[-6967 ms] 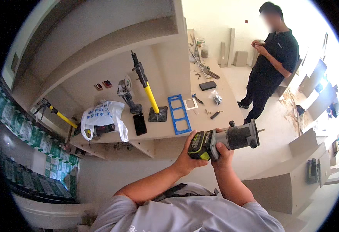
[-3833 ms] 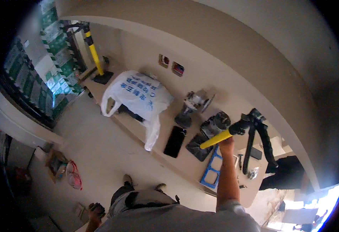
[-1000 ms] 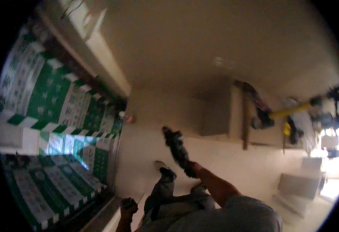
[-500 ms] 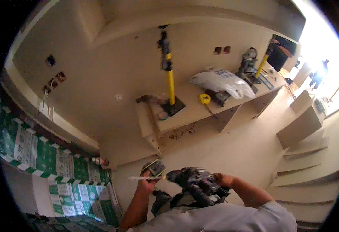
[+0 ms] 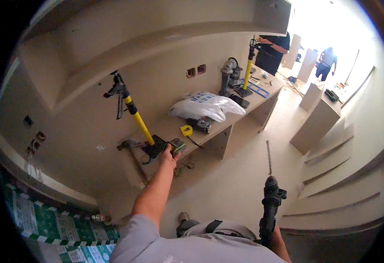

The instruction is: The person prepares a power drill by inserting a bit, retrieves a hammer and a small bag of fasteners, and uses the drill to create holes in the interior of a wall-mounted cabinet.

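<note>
My left hand [image 5: 169,158] reaches forward over the bench [image 5: 220,132], fingers closed around a small dark box with yellow-green trim [image 5: 178,145]. That box is beside the black foot of a yellow support pole [image 5: 140,125]. Whether it touches the bench top I cannot tell. Low on the right, my right hand [image 5: 277,240] grips a black hammer drill [image 5: 270,204], its grip partly hidden. A long bit [image 5: 269,157] points away from me. A yellow tape measure [image 5: 186,130] lies near the bench's front edge, and a hammer [image 5: 130,144] is left of the pole foot.
A white plastic bag [image 5: 207,105], another power tool [image 5: 199,125], an upright grey tool [image 5: 228,76] and a second yellow pole [image 5: 247,72] occupy the bench. Panels stand at right [image 5: 317,120]. Two other people are beyond: one by the bench end [image 5: 276,50], one farther off [image 5: 327,62].
My left hand has carried the trimmed box from beside the drill out to the bench by the pole foot. The drill has swung right, its bit now pointing forward. The view has turned right.
</note>
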`<state>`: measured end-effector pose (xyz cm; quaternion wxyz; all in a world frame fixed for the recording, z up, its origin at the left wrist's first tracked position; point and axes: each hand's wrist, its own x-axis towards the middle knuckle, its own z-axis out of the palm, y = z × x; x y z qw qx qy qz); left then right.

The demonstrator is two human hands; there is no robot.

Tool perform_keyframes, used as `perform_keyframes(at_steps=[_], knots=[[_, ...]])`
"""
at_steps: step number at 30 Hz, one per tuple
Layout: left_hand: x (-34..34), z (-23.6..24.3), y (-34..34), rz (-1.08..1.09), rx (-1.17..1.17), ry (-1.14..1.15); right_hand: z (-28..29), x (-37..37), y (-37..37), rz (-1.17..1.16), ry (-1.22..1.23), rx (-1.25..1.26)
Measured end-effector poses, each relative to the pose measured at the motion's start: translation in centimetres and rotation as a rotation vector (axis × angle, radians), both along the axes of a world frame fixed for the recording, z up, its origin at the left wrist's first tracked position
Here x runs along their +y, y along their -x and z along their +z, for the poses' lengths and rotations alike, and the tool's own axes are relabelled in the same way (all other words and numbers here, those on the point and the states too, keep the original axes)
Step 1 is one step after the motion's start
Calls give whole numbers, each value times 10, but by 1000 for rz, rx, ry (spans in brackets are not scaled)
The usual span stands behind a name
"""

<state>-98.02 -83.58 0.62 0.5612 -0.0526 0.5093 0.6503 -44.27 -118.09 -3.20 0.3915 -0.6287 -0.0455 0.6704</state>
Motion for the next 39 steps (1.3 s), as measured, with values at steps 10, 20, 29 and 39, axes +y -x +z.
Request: perform_keyframes(at_steps=[10, 20, 29, 39], knots=[[14, 24, 1, -257, 834, 253, 69, -25, 70, -287, -386, -271], [-131, 147, -131, -1301, 259, -403, 95, 36, 71, -199, -602, -582], [-194, 143, -245, -1452, 952, -233, 133, 33, 59, -43, -639, -1086], [-208, 96, -267, -1762, -561, -505, 71, 33, 20, -147, -766, -1031]])
